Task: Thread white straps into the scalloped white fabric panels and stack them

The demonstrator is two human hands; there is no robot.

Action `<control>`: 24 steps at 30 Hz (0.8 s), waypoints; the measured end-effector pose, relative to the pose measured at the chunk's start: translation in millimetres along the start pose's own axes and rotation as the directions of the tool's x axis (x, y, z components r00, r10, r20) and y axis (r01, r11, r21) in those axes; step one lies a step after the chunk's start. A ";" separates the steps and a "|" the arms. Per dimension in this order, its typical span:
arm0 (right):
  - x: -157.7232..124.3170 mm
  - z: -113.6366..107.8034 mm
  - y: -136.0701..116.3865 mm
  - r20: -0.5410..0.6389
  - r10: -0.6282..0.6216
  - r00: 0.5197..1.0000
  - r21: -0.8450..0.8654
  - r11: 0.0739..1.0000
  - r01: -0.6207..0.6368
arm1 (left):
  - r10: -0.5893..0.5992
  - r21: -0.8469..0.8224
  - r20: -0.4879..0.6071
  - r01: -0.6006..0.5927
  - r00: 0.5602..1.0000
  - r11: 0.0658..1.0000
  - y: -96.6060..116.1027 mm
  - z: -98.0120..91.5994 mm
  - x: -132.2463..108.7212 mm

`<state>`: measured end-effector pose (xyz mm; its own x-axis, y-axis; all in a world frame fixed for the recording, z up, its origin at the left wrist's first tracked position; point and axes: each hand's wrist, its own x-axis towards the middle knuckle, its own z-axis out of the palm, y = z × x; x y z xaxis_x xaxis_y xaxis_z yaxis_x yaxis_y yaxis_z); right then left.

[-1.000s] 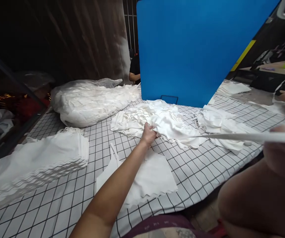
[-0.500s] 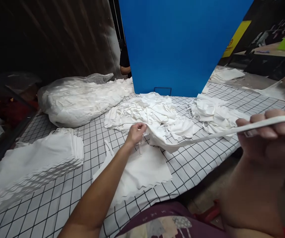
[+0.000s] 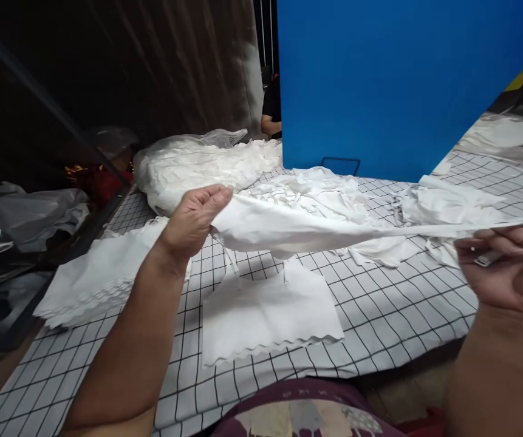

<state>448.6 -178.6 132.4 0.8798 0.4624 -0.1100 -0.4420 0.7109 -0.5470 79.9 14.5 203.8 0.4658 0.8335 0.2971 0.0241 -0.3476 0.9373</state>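
Note:
A long white cloth piece [image 3: 288, 230] is stretched between my two hands above the table. My left hand [image 3: 197, 218] pinches its wide end between thumb and fingers. At the right, my right hand [image 3: 511, 261] is closed round the narrow, strap-like end, with a small white clip-like bit showing at its fingers. Beneath the stretched cloth, a white garment panel [image 3: 273, 312] with thin straps and a wavy lower edge lies flat on the checked cloth.
Left of my arm is a stack of white pieces [image 3: 101, 267]. Behind lie a plastic bag of white fabric [image 3: 188, 164], a loose white heap [image 3: 316, 191] and another heap [image 3: 447, 203]. A blue board [image 3: 370, 85] stands beyond; a person's arm [image 3: 271, 124] shows beside it.
My left hand has moved left and up with the cloth's end, spreading the cloth wider and more level. The right hand has come slightly lower, and the view has turned left.

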 end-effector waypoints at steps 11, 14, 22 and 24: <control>-2.8 -21.9 89.6 0.188 0.349 0.918 -0.469 0.853 -0.228 | 0.074 0.632 -0.093 0.001 0.993 0.775 -144.3 35.6 -58.1; -6.5 -12.7 97.9 0.249 0.290 0.924 -0.461 0.874 -0.150 | 0.084 0.690 0.166 -0.176 0.983 0.702 -145.3 87.5 -80.3; -5.3 14.9 89.3 0.372 0.115 0.921 -0.384 0.923 0.039 | 0.015 0.709 0.206 -0.160 0.978 0.687 -151.6 121.5 -69.8; 1.7 22.2 76.5 0.369 0.048 0.928 -0.338 0.937 0.086 | -0.021 0.528 0.175 -0.075 0.984 0.846 -150.4 107.7 -59.0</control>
<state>412.3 -111.6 108.7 0.7313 0.6586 0.1775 -0.2793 0.5266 -0.8029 144.1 -28.7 25.7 0.6124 0.7529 0.2409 0.4520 -0.5835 0.6747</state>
